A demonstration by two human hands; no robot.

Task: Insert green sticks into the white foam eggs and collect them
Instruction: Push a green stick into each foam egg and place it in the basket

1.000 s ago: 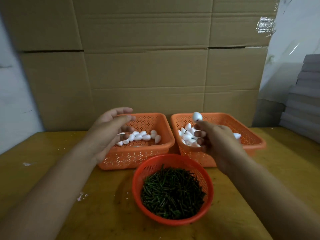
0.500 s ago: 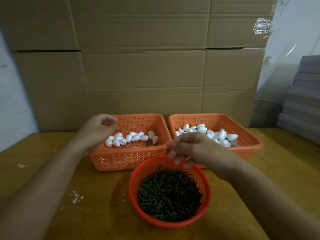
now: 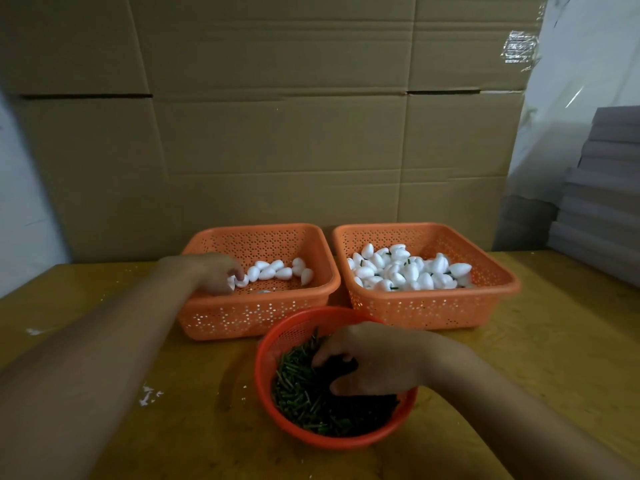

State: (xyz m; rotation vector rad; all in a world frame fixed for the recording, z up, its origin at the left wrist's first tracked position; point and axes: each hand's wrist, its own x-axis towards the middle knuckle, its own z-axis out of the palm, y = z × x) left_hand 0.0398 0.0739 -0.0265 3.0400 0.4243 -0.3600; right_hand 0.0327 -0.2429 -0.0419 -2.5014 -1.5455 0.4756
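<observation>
No brand, label or readable writing shows on any basket, on the brown corrugated cardboard sheets [image 3: 277,133] standing behind them, or on the yellow-brown wooden counter [image 3: 554,341].

The left hand [image 3: 214,271] reaches into the left square orange perforated plastic basket [image 3: 256,320] at the far side of the counter. Its curled fingertips pinch one plain white foam egg [image 3: 241,281] at the left end of a short row of plain white foam eggs [image 3: 277,271]; the fingers cover part of that egg.

The right hand [image 3: 377,358] is down in the round red plastic mesh basket [image 3: 277,341] at the near centre, fingers curled into the heap of short green sticks [image 3: 304,396]. Whether it pinches a stick cannot be told: the fingertips lie in dark shadow and the hand hides the right part of the heap.

The right square orange perforated plastic basket [image 3: 433,310] holds a pile of white foam eggs with green sticks [image 3: 408,271]; only a few dark stick ends peep out between the eggs, the rest are buried.

At the right edge a stack of grey flat sheets [image 3: 606,188] is cut off by the frame. White crumbs [image 3: 149,394] lie on the counter near the left forearm. Both forearms run out of the bottom of the view.
</observation>
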